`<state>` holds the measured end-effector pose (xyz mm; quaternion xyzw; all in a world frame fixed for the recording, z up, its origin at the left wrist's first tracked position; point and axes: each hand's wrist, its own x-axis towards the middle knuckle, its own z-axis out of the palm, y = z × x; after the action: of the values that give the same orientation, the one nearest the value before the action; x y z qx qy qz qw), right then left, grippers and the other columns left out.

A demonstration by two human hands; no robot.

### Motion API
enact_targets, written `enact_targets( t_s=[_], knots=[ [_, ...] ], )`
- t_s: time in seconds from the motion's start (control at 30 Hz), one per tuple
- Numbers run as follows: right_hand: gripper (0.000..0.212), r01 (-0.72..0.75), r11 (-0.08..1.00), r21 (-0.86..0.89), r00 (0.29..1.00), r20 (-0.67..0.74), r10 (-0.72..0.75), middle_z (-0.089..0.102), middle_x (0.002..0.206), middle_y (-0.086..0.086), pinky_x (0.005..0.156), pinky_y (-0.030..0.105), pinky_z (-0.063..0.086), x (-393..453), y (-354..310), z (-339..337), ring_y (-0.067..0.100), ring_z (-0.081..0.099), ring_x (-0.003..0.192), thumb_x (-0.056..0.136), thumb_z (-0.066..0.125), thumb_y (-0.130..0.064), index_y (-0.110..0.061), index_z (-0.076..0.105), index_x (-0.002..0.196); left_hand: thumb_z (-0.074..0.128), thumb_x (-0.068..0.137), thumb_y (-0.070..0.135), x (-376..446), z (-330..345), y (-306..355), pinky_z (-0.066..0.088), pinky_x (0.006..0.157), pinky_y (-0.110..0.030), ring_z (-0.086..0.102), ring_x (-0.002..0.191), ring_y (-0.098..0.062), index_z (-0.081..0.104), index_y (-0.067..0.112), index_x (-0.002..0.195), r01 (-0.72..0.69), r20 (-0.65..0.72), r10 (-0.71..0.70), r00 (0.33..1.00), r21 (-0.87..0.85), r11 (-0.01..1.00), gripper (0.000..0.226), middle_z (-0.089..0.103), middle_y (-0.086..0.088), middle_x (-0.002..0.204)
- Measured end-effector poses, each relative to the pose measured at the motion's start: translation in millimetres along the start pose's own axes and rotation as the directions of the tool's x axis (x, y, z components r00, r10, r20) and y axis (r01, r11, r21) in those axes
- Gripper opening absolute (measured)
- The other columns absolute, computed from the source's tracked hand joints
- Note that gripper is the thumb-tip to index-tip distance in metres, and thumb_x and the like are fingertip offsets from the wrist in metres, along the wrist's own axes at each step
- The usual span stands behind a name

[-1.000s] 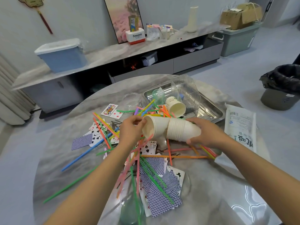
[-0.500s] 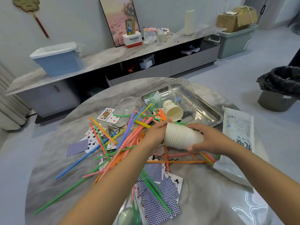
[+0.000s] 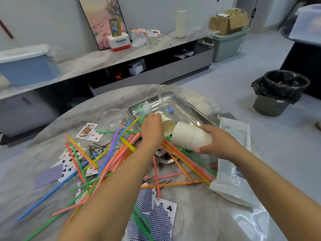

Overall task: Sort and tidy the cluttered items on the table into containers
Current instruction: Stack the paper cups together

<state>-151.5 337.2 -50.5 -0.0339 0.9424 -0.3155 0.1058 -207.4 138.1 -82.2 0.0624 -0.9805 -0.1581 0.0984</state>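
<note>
At the tray's near edge, far side of the tabletop: left hand reaching onto a loose cup, fingers curling over it, grasp unclear. Right hand grips the cup stack, lying sideways. Step: collecting cups. Next: nest the loose cup into the stack's open mouth.

Single head-worn view, wide-angle, looking forward and down from above the near edge of a round marble table. Both forearms enter from the bottom edge, so the clutter sits close under the lens. Upper frame reaches across the floor to a low TV cabinet along the far wall and a black-lined trash bin at right. Straight lines bow near the edges. No second view.
</note>
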Motion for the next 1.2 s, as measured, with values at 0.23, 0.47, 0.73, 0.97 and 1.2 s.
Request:
enact_targets(
  t_s=[0.23, 0.47, 0.73, 0.97, 1.2],
  knots=[
    [0.074, 0.022, 0.999, 0.032, 0.999, -0.032, -0.021, 0.056, 0.116, -0.005, 0.090, 0.037, 0.045, -4.7, -1.9, -0.7, 0.018, 0.053, 0.099, 0.065, 0.081, -0.024, -0.029, 0.047, 0.131, 0.042, 0.097, 0.015, -9.2, -45.0, -9.9, 0.029, 0.066, -0.028, 0.052, 0.089, -0.024, 0.066, 0.009, 0.103, -0.051, -0.257, 0.000, 0.966, -0.191, 0.980, 0.025, 0.059, -0.003, 0.097],
    [0.071, 0.233, 0.949, 0.211, 0.969, 0.031, -0.245, 0.055, 0.115, -0.008, 0.082, 0.023, 0.038, -24.9, -36.3, 8.5, 0.012, 0.053, 0.104, 0.064, 0.082, -0.015, -0.027, 0.051, 0.127, 0.047, 0.095, 0.016, -52.7, -87.6, -31.2, 0.048, 0.063, -0.022, 0.059, 0.087, -0.018, 0.070, 0.011, 0.101, 0.187, 0.164, -0.103, 0.981, -0.649, 0.738, 0.024, 0.066, -0.002, 0.093],
    [0.073, 0.386, 0.891, 0.239, 0.900, 0.114, -0.421, 0.055, 0.115, -0.014, 0.079, 0.010, 0.039, -52.0, -94.6, 46.6, 0.006, 0.054, 0.104, 0.063, 0.086, -0.022, -0.028, 0.053, 0.128, 0.060, 0.074, 0.068, -122.2, -121.7, -77.4, 0.052, 0.092, -0.045, 0.058, 0.112, -0.020, 0.031, 0.029, 0.142, 0.410, 0.496, 0.007, 0.868, -0.725, 0.553, 0.083, 0.052, -0.001, 0.133],
    [0.069, 0.450, 0.861, 0.236, 0.854, 0.167, -0.492, 0.056, 0.112, -0.008, 0.071, 0.012, 0.042, -70.1, -155.5, 106.1, 0.010, 0.055, 0.097, 0.068, 0.081, -0.024, -0.024, 0.049, 0.128, 0.079, 0.071, 0.037, -149.8, -155.5, -149.9, 0.056, 0.068, -0.028, 0.061, 0.104, -0.017, 0.034, 0.035, 0.141, 0.409, 0.412, -0.105, 0.905, -0.774, 0.484, 0.083, 0.053, 0.001, 0.129],
    [0.066, 0.372, 0.820, 0.435, 0.870, 0.143, -0.471, 0.059, 0.109, -0.003, 0.085, 0.032, 0.049, -54.1, -242.3, 172.7, 0.017, 0.059, 0.101, 0.067, 0.081, -0.022, -0.018, 0.048, 0.124, 0.082, 0.065, 0.028, -157.8, -184.5, -220.9, 0.051, 0.088, -0.041, 0.064, 0.098, -0.017, 0.047, 0.016, 0.127, 0.349, 0.249, -0.291, 0.924, -0.860, 0.373, 0.072, 0.063, -0.007, 0.121]
  ],
)
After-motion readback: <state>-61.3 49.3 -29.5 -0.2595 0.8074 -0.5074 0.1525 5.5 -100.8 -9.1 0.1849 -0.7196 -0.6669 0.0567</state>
